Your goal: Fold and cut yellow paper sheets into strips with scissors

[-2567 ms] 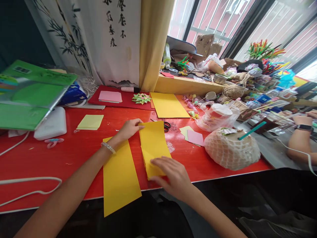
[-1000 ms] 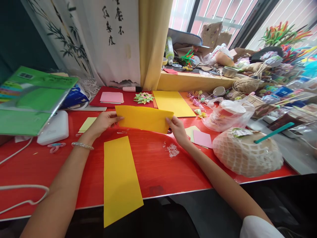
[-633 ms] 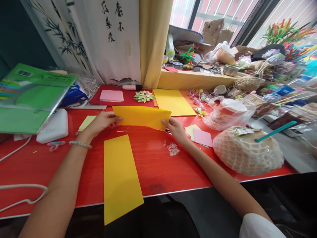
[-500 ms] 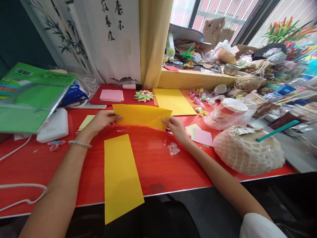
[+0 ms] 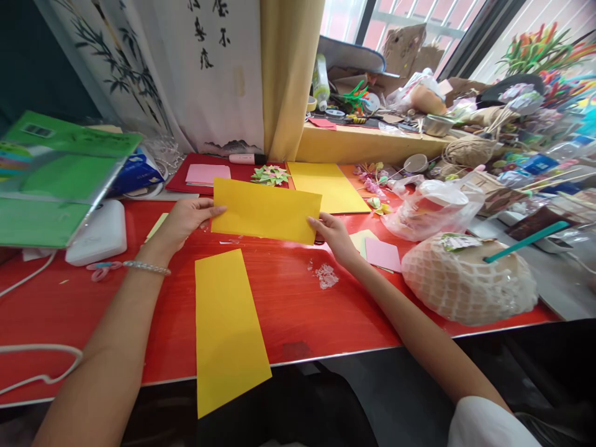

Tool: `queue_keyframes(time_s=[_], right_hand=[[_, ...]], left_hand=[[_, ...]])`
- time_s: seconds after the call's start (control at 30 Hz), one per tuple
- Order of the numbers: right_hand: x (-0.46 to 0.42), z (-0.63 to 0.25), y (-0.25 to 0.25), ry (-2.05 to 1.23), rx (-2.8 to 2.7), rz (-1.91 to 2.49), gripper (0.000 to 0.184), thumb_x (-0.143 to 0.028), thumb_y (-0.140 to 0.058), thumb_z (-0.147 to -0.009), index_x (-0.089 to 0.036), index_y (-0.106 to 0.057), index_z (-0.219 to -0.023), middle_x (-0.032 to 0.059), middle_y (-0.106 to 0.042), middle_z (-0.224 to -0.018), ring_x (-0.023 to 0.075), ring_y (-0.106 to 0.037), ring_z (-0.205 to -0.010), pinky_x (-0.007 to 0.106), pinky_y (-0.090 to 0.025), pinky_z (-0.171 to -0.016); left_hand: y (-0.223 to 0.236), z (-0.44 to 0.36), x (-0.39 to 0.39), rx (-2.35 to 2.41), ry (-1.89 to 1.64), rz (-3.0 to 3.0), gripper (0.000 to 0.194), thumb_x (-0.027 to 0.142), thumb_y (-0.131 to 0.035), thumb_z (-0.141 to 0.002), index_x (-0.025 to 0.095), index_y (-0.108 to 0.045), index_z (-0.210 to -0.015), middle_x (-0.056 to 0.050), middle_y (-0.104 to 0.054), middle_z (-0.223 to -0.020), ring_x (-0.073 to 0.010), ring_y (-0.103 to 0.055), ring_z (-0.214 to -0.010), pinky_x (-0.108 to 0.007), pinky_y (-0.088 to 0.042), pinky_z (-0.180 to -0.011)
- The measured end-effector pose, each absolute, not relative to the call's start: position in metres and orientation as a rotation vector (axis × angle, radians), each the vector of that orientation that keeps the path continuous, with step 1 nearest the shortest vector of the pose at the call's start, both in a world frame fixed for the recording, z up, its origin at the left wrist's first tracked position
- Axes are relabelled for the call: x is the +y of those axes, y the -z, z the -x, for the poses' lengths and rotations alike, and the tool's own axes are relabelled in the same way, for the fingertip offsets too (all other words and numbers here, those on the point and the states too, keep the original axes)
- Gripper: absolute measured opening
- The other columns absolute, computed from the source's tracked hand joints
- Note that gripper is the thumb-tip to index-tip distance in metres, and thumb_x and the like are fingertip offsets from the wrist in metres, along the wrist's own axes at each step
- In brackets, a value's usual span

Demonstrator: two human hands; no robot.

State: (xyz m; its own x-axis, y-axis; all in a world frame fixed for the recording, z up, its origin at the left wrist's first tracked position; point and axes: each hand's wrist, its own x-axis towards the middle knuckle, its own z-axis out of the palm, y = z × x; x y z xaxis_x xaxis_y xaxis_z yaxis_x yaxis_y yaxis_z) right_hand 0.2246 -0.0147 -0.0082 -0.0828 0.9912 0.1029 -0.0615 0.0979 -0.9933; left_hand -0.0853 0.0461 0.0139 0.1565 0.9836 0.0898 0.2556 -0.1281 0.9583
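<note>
A yellow paper strip is held up above the red table, its broad face turned toward me. My left hand pinches its left edge between thumb and fingers. At the other end, my right hand grips the right edge the same way. Nearer to me lies a second yellow paper strip, its lower end sticking out past the table's front edge. A larger yellow sheet rests behind the held strip, next to a green and pink folded paper flower.
On the right stands a netted coconut with a teal straw, near pink paper squares and a plastic bag. At left are a green packet, a white power bank and pink-handled scissors. Craft clutter crowds the windowsill.
Both hands have raised the yellow strip slightly and tilted it, so more of its face shows. The strip on the table stays where it was.
</note>
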Motion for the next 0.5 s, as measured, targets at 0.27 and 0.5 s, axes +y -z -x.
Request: queue_keyframes(time_s=[0.27,0.5], right_hand=[[-0.0113,-0.2292,0.0114,-1.355,-1.211,1.042,0.031,-0.040,-0.071,-0.072,-0.018,-0.062,-0.093,0.0045,-0.069,-0.091,0.0137,-0.069,-0.069,0.024,-0.056,-0.065],[-0.0132,-0.2312,0.0087,-1.347,-1.226,1.099,0.027,-0.041,-0.067,-0.076,-0.018,-0.061,-0.088,0.0036,-0.069,-0.083,0.0155,-0.071,-0.071,0.016,-0.049,-0.053]], left_hand=[[-0.0251,0.0797,0.0372,1.237,-1.040,-1.459,0.023,0.030,-0.075,-0.065,0.012,-0.063,-0.071,0.003,-0.049,-0.062,-0.0032,-0.029,-0.048,-0.021,-0.017,-0.042],[-0.0238,0.0812,0.0376,1.283,-0.995,-1.442,0.022,0.030,-0.075,-0.067,0.012,-0.061,-0.067,0.004,-0.044,-0.057,-0.0019,-0.028,-0.043,-0.022,-0.012,-0.038]])
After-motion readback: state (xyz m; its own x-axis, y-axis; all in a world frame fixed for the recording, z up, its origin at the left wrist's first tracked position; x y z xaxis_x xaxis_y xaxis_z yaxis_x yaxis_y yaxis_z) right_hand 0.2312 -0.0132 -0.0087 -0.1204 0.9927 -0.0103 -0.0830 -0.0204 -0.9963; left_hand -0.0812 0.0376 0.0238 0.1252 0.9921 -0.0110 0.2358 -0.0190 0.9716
